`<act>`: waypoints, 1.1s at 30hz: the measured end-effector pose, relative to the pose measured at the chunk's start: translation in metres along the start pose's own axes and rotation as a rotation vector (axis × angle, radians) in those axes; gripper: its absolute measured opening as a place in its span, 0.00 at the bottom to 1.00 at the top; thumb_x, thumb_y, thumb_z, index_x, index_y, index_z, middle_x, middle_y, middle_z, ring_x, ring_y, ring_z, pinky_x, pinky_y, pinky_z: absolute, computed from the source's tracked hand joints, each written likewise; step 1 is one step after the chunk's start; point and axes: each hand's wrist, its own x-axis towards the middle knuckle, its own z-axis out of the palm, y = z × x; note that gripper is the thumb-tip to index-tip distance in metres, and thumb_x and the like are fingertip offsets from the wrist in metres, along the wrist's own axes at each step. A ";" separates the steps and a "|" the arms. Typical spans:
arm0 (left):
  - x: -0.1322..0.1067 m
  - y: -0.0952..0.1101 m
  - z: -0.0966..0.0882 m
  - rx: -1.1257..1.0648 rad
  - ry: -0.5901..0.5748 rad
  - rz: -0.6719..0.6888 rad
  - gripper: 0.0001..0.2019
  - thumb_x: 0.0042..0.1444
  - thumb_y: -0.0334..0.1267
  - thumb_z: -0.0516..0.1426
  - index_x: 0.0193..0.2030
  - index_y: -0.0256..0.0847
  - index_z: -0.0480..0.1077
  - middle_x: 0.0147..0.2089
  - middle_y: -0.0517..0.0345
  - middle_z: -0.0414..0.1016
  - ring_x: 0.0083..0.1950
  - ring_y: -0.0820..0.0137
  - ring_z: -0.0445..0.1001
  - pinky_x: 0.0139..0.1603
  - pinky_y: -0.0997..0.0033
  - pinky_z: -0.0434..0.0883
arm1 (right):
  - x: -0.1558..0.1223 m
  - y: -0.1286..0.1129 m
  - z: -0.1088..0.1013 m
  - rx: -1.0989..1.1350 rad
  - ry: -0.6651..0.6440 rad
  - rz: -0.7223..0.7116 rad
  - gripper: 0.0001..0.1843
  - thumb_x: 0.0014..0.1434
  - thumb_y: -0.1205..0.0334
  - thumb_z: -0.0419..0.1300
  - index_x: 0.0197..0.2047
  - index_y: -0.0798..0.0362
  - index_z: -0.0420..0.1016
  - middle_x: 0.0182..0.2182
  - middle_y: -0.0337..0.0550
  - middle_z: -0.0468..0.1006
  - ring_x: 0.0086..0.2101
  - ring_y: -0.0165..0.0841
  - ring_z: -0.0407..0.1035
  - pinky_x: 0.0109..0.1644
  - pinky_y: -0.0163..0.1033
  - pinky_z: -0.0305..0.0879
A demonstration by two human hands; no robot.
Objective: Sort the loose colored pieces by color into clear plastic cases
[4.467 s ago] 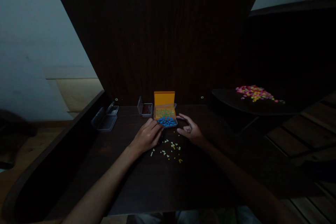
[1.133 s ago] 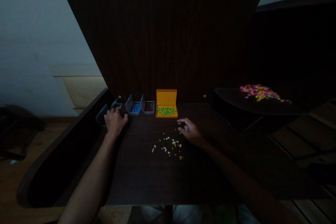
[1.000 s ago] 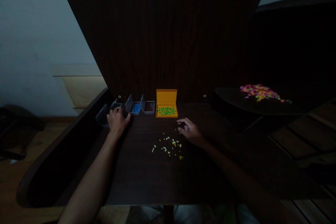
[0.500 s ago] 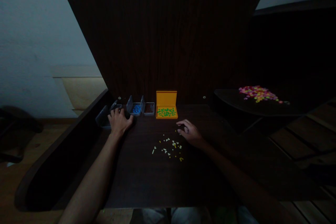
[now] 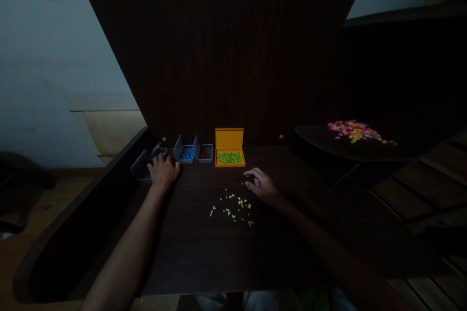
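From my distant station I view a dark tabletop (image 5: 204, 252), its near part strewn with loose pale pieces (image 5: 240, 201) and a few yellow pieces (image 5: 250, 223). Just beyond and to the right of the scatter, the right hand (image 5: 263, 186) is released, its fingers loosely curled and the thumb parted from the index finger. At the left, the left hand (image 5: 163, 171) spreads its fingers beside a large clear box (image 5: 137, 164) with a raised lid; I cannot tell whether they touch or grip it. A small clear box (image 5: 160, 150) lies just behind. Farther along the back I note, left to right, an open clear box (image 5: 178, 146) of blue pieces (image 5: 188, 154), another lidded box (image 5: 205, 161) of dark reddish pieces, and an orange box (image 5: 229, 140), lid upright, containing green pieces (image 5: 229, 158). A multicoloured heap (image 5: 354, 130) occupies the side shelf (image 5: 343, 151) at right. A dark wooden panel (image 5: 226, 48) rises behind.
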 end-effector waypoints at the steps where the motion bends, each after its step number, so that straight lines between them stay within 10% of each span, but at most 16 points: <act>1: 0.001 0.000 -0.001 0.011 0.000 -0.003 0.29 0.59 0.47 0.44 0.56 0.28 0.71 0.65 0.30 0.62 0.64 0.41 0.59 0.58 0.40 0.61 | 0.000 0.000 0.000 -0.003 0.000 -0.006 0.12 0.57 0.64 0.59 0.46 0.53 0.74 0.37 0.43 0.73 0.26 0.28 0.60 0.33 0.36 0.60; 33: 0.010 -0.014 0.008 -0.309 0.323 0.184 0.22 0.55 0.37 0.52 0.55 0.30 0.69 0.56 0.31 0.67 0.59 0.46 0.64 0.57 0.46 0.66 | -0.001 -0.002 -0.001 -0.008 -0.023 -0.022 0.12 0.57 0.64 0.58 0.46 0.51 0.74 0.38 0.43 0.73 0.29 0.30 0.64 0.35 0.37 0.62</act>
